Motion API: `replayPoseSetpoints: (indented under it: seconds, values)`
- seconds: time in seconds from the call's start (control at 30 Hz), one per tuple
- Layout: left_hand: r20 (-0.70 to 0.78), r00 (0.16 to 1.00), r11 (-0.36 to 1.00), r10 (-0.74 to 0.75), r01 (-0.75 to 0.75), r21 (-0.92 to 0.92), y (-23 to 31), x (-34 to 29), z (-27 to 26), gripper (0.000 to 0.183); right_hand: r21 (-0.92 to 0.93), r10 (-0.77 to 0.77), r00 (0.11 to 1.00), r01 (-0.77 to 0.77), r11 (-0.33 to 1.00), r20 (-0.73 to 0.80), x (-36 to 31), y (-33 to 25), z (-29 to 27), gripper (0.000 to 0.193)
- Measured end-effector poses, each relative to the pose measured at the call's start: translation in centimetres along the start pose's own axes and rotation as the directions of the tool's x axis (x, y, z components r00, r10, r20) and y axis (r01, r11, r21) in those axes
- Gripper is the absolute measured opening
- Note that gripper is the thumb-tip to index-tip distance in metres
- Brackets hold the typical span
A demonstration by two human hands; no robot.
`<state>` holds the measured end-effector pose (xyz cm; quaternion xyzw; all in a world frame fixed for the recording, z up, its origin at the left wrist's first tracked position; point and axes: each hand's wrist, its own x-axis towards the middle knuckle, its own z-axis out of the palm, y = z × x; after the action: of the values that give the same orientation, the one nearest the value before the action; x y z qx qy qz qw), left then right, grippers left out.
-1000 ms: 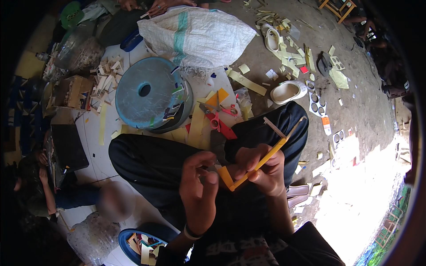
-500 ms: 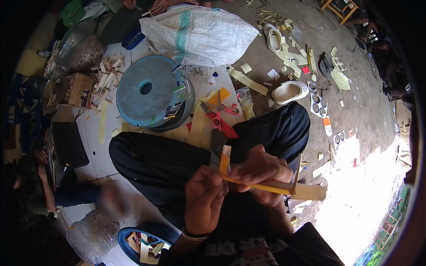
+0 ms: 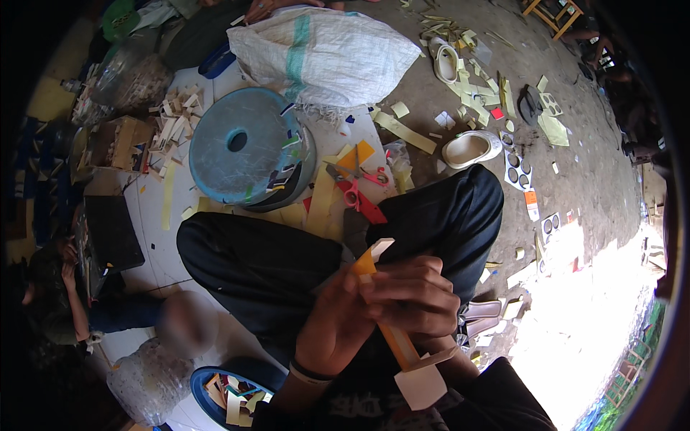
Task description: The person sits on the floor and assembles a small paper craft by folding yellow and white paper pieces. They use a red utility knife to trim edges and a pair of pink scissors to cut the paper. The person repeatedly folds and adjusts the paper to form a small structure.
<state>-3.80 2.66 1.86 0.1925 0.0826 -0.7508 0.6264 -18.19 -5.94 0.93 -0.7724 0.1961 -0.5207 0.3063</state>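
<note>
Between my two hands, above my crossed legs, is a narrow orange-yellow strip piece [image 3: 400, 348]. Pale wood-like bits jut from both its ends, and a pale square flap hangs at the lower one. My left hand [image 3: 332, 321] pinches it near the upper end with thumb and fingers. Curled over its upper middle are the fingers of my right hand [image 3: 417, 296], which hide part of it. Beyond my knees lie scissors with red handles [image 3: 351, 195] on yellow and orange paper scraps.
A round blue drum-like block [image 3: 215, 161] stands beyond my left knee, with a white woven sack [image 3: 345, 61] behind it. Wooden pieces [image 3: 172, 129] are heaped at far left. A blue tub [image 3: 205, 373] of scraps sits near left. White clogs [image 3: 471, 149] lie right; another person sits left.
The strip piece has swung from lying rightward to slanting down toward me, and its pale flap now shows. My right hand has turned and closed over it beside my left fingers.
</note>
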Motion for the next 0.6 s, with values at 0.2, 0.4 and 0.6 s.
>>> replayPoseSetpoints:
  seconds: [0.2, 0.4, 0.6]
  values:
    - [-0.062, 0.996, 0.997, -0.068, 0.067, -0.024, 0.3, -0.5, -1.7, 0.042, 0.019, 0.071, 0.997, -0.07, 0.997, -0.022, -0.9, 0.4, 1.3, 0.031]
    - [0.018, 1.0, 0.989, -0.026, 0.028, -0.146, 0.7, -0.8, -3.2, 0.041, 0.073, 0.076, 0.997, -0.077, 0.994, 0.027, -1.3, 1.3, 2.5, 0.034]
    - [-0.141, 0.97, 0.98, 0.198, -0.192, 0.058, 2.5, -0.6, -2.6, 0.032, 0.22, 0.493, 0.838, -0.54, 0.813, 0.235, -2.1, 8.4, 1.4, 0.045]
